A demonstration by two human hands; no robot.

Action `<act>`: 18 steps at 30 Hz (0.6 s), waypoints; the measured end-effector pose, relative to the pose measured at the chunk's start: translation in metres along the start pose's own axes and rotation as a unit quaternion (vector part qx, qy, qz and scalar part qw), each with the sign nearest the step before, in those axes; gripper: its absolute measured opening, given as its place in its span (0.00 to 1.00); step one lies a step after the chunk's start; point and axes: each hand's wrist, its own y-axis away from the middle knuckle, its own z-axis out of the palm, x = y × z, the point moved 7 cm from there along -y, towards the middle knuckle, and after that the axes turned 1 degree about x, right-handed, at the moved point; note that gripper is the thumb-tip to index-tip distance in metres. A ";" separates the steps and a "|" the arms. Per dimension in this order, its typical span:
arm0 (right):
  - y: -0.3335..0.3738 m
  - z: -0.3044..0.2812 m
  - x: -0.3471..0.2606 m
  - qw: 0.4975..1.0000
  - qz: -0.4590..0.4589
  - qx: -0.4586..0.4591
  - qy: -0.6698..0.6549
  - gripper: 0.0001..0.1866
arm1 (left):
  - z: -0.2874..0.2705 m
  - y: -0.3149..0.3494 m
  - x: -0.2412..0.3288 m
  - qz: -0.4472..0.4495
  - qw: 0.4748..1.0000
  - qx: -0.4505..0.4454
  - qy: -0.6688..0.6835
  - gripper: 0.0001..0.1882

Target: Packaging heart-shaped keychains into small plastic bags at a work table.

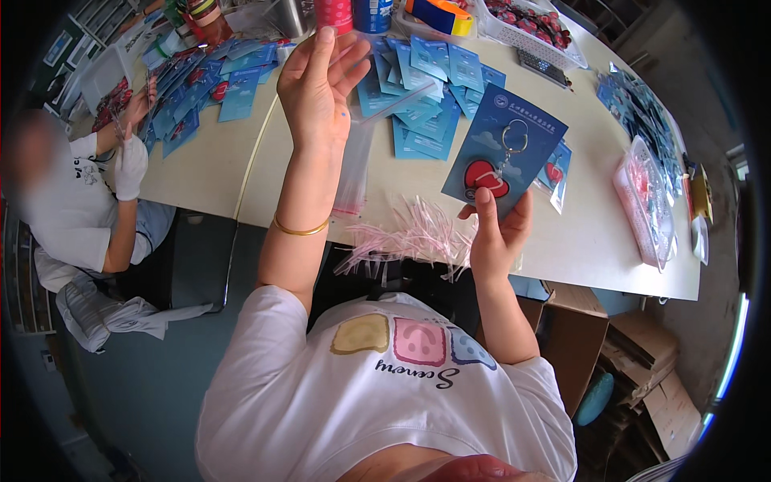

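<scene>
My right hand (502, 237) pinches the lower edge of a blue card (526, 120) between thumb and fingers, tilted above the table. A silver ring keychain with a red heart charm (486, 178) lies against the card's front. Raised over the far part of the table, my left hand (321, 92) has its fingers apart, and nothing shows in it. Beside that wrist lie clear plastic bags (353, 165). A loose pile of similar blue cards (426, 136) spreads between the two hands, farther back. Behind the held card rests a bagged card with a red charm (554, 173).
Pink-white plastic strips (409, 237) lie at the near table edge. Right of them stand a pink-white basket (642, 201) and many bagged cards (638, 108). A white basket of red charms (534, 32) stands at the back. A co-worker (88, 185) sits at left; cardboard boxes (570, 333) stand below.
</scene>
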 end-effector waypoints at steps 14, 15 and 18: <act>-0.078 0.039 -0.012 0.982 0.066 -0.174 0.006 0.13 | 0.018 0.043 -0.037 -0.138 0.939 -0.274 -0.158 0.11; -0.078 0.032 -0.012 0.987 0.056 -0.147 -0.003 0.13 | 0.014 0.040 -0.034 -0.139 0.943 -0.255 -0.161 0.11; -0.066 0.010 -0.014 0.998 0.052 -0.023 0.002 0.12 | -0.005 0.029 -0.025 -0.149 0.960 -0.198 -0.134 0.08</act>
